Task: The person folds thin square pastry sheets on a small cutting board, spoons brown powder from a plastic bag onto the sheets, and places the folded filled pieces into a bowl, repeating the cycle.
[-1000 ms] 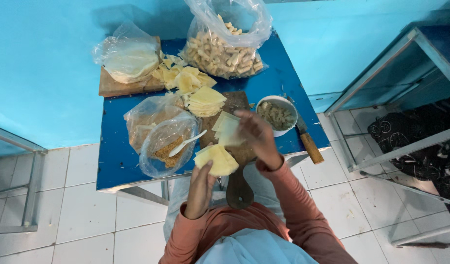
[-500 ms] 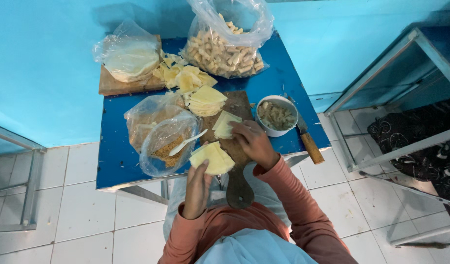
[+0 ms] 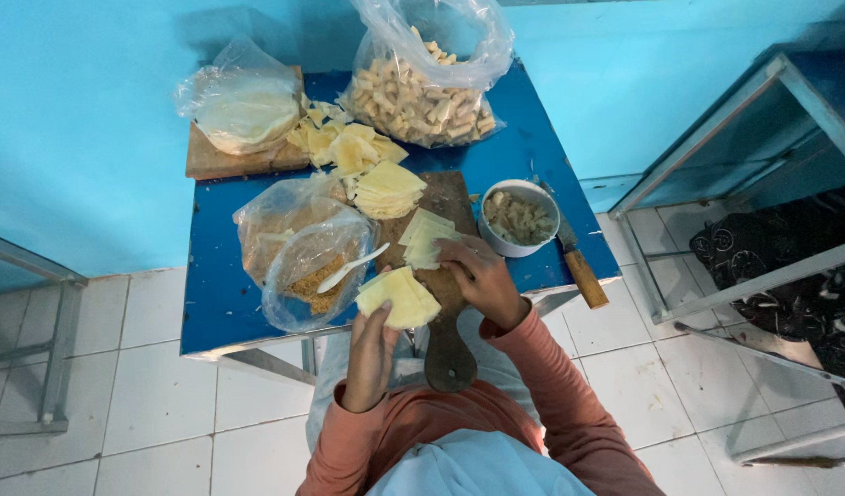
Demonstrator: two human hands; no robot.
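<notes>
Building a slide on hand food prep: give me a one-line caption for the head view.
Left hand holds a fan of pale yellow sheets; right hand touches a stack on the wooden board.

Long salmon-orange sleeves, pale blue-white head covering, light grey garment over lap, 2 bare hands (image 3: 372, 354).
</notes>
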